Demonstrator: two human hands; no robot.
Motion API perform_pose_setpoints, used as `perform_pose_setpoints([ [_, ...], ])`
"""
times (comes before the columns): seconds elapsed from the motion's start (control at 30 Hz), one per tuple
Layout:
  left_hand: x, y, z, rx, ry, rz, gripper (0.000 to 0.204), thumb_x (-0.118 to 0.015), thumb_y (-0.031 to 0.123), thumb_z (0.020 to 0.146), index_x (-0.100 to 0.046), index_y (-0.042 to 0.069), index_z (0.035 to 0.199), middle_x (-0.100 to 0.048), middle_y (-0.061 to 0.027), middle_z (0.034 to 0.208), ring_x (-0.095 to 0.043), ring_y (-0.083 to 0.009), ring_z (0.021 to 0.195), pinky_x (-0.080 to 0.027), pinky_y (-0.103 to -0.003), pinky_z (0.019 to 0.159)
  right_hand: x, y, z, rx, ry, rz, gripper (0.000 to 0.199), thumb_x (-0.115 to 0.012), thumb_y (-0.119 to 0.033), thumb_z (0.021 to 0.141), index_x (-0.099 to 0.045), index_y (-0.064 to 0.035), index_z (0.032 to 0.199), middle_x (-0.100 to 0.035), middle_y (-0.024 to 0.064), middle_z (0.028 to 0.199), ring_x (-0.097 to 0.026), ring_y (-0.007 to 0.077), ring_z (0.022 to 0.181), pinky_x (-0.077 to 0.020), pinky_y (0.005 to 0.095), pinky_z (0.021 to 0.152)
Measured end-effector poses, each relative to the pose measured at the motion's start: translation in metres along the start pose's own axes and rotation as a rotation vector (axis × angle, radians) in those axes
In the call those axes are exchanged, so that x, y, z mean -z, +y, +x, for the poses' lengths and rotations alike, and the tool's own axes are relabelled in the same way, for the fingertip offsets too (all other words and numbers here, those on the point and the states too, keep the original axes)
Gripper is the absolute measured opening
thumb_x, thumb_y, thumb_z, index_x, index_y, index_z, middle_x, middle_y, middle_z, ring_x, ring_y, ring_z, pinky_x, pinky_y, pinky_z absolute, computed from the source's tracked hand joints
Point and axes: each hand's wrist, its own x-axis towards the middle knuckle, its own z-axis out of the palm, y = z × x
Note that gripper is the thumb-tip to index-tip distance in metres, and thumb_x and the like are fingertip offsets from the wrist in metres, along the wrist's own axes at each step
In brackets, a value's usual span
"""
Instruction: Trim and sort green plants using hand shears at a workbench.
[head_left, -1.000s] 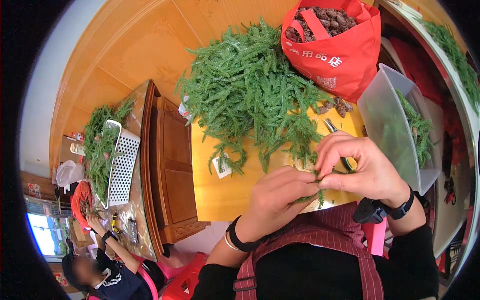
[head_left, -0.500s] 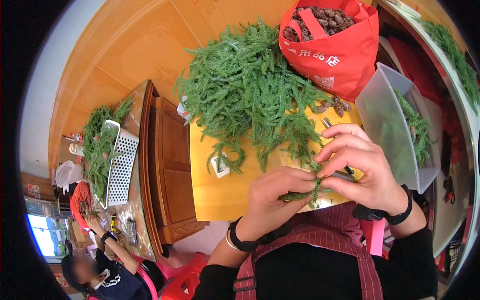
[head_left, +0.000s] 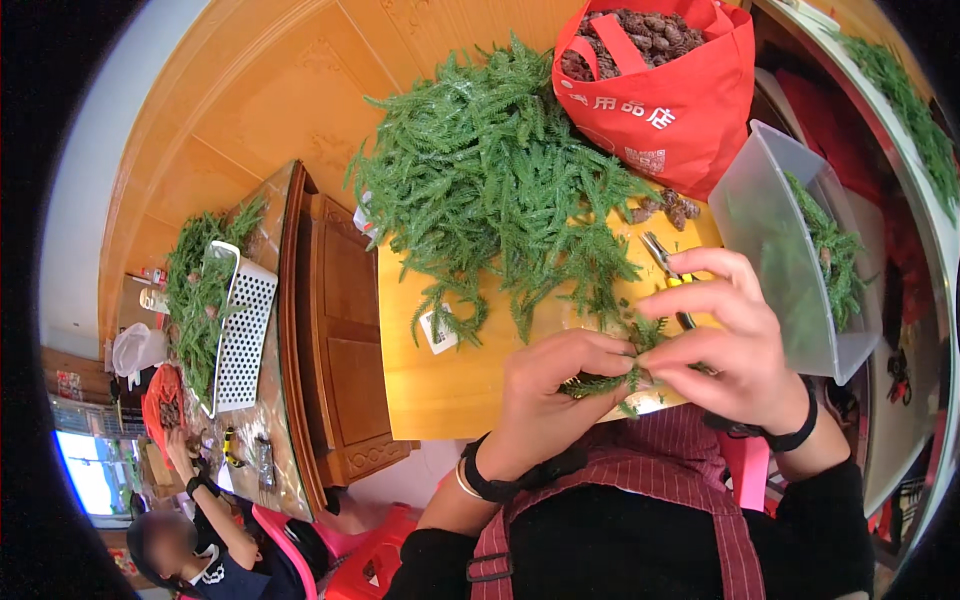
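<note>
Between my two hands, close to my chest, I pinch one green sprig [head_left: 608, 380]: left hand [head_left: 555, 385] and right hand [head_left: 725, 345] both closed on it. It seems light, soft and bendable, so I would grip the stem. Beyond my fingers lies the green pile [head_left: 500, 190].

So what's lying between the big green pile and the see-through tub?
In the head view, metal pliers and a few brown pine cones lie on the yellow table between the fir sprig pile and clear tub.
</note>
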Motion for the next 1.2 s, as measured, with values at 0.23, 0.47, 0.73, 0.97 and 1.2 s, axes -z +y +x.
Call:
perform_pose_setpoints([
  [0.23, 0.005, -0.006, 0.003, 0.027, -0.003, -0.101, 0.024, -0.071, -0.007, 0.065, -0.057, 0.003, 0.083, -0.061, -0.0100, 0.092, -0.060, -0.0182, 0.085, -0.048, -0.027, 0.072, -0.019, 0.073, -0.081, -0.738, -0.015, -0.252, 0.039, -0.065, -0.010, 0.071, -0.049, 0.0008, 0.105, -0.052, 0.0160, 0.101, -0.051, 0.0297, 0.098, -0.0401, 0.0339, 0.086],
  [0.47, 0.021, -0.003, 0.001, 0.123, -0.053, -0.381, 0.027, -0.068, -0.005, 0.070, -0.052, 0.004, 0.090, -0.057, -0.0079, 0.097, -0.057, -0.0144, 0.090, -0.046, -0.024, 0.075, -0.042, 0.081, -0.105, -0.771, -0.142, -0.376, 0.045, -0.069, -0.008, 0.064, -0.047, -0.0012, 0.103, -0.048, 0.0193, 0.101, -0.048, 0.0378, 0.095, -0.0403, 0.0396, 0.084],
  [0.73, 0.036, -0.006, 0.001, 0.268, -0.104, -0.539, 0.031, -0.072, 0.005, 0.064, -0.050, 0.007, 0.086, -0.055, -0.0077, 0.088, -0.053, -0.0162, 0.082, -0.043, -0.028, 0.073, -0.044, 0.070, -0.096, -0.831, -0.061, -0.245, 0.016, -0.054, -0.006, 0.069, -0.050, 0.0042, 0.080, -0.045, 0.0183, 0.089, -0.049, 0.0346, 0.085, -0.0407, 0.0364, 0.078],
  [0.97, 0.045, -0.012, 0.005, 0.393, -0.267, -0.702, 0.033, -0.074, 0.018, 0.063, -0.050, 0.005, 0.081, -0.055, -0.0100, 0.085, -0.053, -0.0170, 0.079, -0.042, -0.028, 0.071, -0.001, 0.028, -0.093, -1.032, 0.190, 0.572, 0.024, -0.052, -0.025, 0.083, -0.051, -0.0013, 0.087, -0.045, -0.0031, 0.060, -0.041, 0.0038, 0.058, -0.0319, 0.0183, 0.053],
  [1.2, 0.044, -0.016, 0.008, 0.463, -0.329, -0.796, 0.037, -0.077, 0.024, 0.063, -0.050, 0.005, 0.079, -0.054, -0.0090, 0.078, -0.051, -0.0171, 0.074, -0.039, -0.027, 0.067, 0.031, -0.008, -0.058, -0.484, -0.293, 0.640, 0.026, -0.072, -0.023, 0.069, -0.056, -0.0053, 0.059, -0.062, 0.0056, 0.063, -0.060, 0.0272, 0.072, -0.0470, 0.0358, 0.070],
])
